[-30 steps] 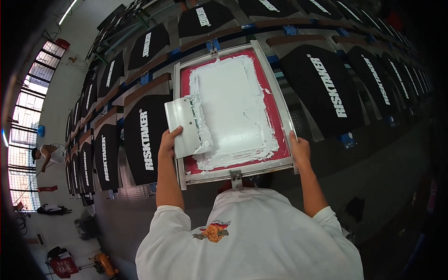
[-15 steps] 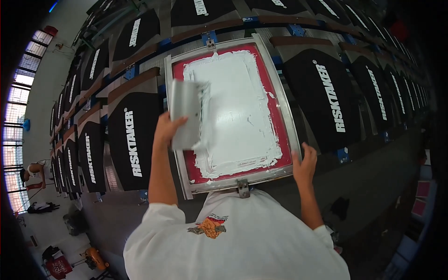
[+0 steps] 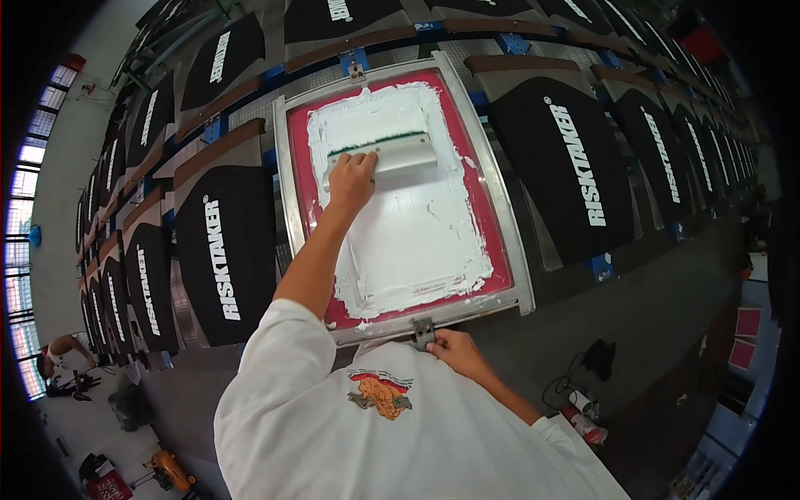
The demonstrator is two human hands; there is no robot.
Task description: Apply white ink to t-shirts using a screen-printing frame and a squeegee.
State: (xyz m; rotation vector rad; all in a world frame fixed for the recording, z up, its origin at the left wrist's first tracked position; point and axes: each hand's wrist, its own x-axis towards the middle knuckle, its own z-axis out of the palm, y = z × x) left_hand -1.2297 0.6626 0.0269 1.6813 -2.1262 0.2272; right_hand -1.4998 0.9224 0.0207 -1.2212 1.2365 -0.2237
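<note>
My left hand [image 3: 352,181] grips a metal squeegee [image 3: 400,160] with a green edge, lying crosswise on the upper part of a screen. The screen has a silver frame [image 3: 502,218] and red mesh [image 3: 472,157], with thick white paste [image 3: 400,233] over most of its middle. At the near edge, my right hand [image 3: 450,348] grips a small dark metal clamp [image 3: 423,332], against my white shirt.
Rows of black fabric panels with white printing [image 3: 542,196] lie on boards along blue rails [image 3: 510,43] on both sides and beyond. Another person [image 3: 67,357] bends near the left wall. An orange tank [image 3: 171,469] and a cable [image 3: 562,385] are on the floor.
My left hand has swung the squeegee from upright at the screen's left side to crosswise higher up. My right hand has left the frame's right side for the near clamp.
</note>
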